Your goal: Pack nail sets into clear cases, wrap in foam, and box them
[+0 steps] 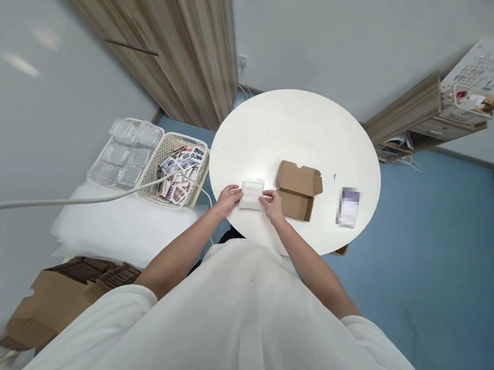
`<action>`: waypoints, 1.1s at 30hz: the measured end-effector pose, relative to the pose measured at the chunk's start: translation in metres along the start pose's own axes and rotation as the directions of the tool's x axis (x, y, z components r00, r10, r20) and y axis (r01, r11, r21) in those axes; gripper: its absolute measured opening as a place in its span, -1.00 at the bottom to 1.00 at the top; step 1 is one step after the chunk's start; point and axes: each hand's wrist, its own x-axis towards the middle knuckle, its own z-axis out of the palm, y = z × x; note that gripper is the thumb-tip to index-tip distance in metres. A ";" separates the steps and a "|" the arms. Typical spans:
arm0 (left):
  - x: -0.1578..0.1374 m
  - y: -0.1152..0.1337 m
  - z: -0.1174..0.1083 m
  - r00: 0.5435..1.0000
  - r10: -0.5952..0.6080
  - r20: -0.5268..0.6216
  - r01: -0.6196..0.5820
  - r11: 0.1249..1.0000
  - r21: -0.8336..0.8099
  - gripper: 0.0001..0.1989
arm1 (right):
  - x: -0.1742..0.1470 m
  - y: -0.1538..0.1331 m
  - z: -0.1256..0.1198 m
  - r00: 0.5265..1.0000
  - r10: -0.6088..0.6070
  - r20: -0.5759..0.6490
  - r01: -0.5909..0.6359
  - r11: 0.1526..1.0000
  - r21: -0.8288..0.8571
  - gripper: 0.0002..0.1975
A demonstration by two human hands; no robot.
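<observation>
Between my hands, near the front edge of the round white table (297, 127), is a flat, squarish packet in white translucent wrapping (252, 194). My left hand (228, 199) grips its left edge with thumb and fingers. At its right edge, my right hand (273, 205) pinches it in the same way. What the wrapping encloses cannot be made out. Just beyond my right hand lies a brown cardboard box (296, 204), its lid folded back and its inside showing.
A pixelated flat item (348, 208) lies at the table's right. Left of the table stand a basket of printed cards (181, 170) and a basket of clear plastic cases (126, 154), beside white sheeting (124, 223). A white cable (105, 201) crosses over there. Cartons (54, 302) sit lower left.
</observation>
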 end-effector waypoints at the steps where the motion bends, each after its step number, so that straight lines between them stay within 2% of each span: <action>1: -0.003 0.001 0.010 0.999 0.013 0.031 -0.014 1.000 0.014 -0.60 | -0.003 -0.002 -0.011 1.000 -0.017 -0.007 0.017 1.000 0.024 -0.73; 6: -0.007 -0.005 0.074 0.980 0.168 0.110 -0.191 0.946 0.262 -0.66 | -0.006 -0.007 -0.071 0.989 -0.120 -0.083 0.124 0.991 0.041 -0.72; 9: -0.007 -0.015 0.109 0.954 0.258 0.150 -0.298 0.845 0.444 -0.74 | -0.003 0.000 -0.103 0.978 -0.152 -0.140 0.143 0.987 -0.071 -0.73; 13: -0.010 -0.030 0.135 0.949 0.251 0.190 -0.313 0.697 0.645 -0.75 | 0.000 0.016 -0.127 0.979 -0.160 -0.127 0.125 0.960 -0.250 -0.76; 16: -0.012 -0.038 0.140 0.941 0.218 0.257 -0.337 0.586 0.737 -0.70 | 0.000 0.025 -0.133 0.983 -0.151 -0.103 0.109 0.937 -0.331 -0.77; 19: -0.012 -0.042 0.138 0.918 0.186 0.349 -0.396 0.440 0.806 -0.64 | 0.000 0.028 -0.134 0.989 -0.131 -0.063 0.096 0.912 -0.398 -0.76; 24: -0.013 -0.047 0.134 0.898 0.153 0.412 -0.439 0.268 0.858 -0.46 | -0.001 0.025 -0.134 0.995 -0.100 -0.022 0.068 0.808 -0.586 -0.71; 26: -0.014 -0.049 0.134 0.879 0.136 0.456 -0.474 0.168 0.864 -0.49 | 0.000 0.024 -0.134 0.996 -0.087 0.000 0.066 0.757 -0.650 -0.68; 29: -0.015 -0.050 0.135 0.811 0.113 0.574 -0.580 0.030 0.814 -0.63 | 0.001 0.026 -0.131 0.995 -0.087 0.052 0.097 0.671 -0.735 -0.64; 31: -0.016 -0.051 0.136 0.780 0.095 0.618 -0.620 -0.017 0.785 -0.70 | 0.002 0.028 -0.129 0.993 -0.089 0.084 0.121 0.615 -0.780 -0.64; 33: -0.017 -0.052 0.136 0.772 0.085 0.630 -0.630 -0.031 0.776 -0.73 | 0.002 0.029 -0.128 0.991 -0.081 0.102 0.130 0.578 -0.805 -0.66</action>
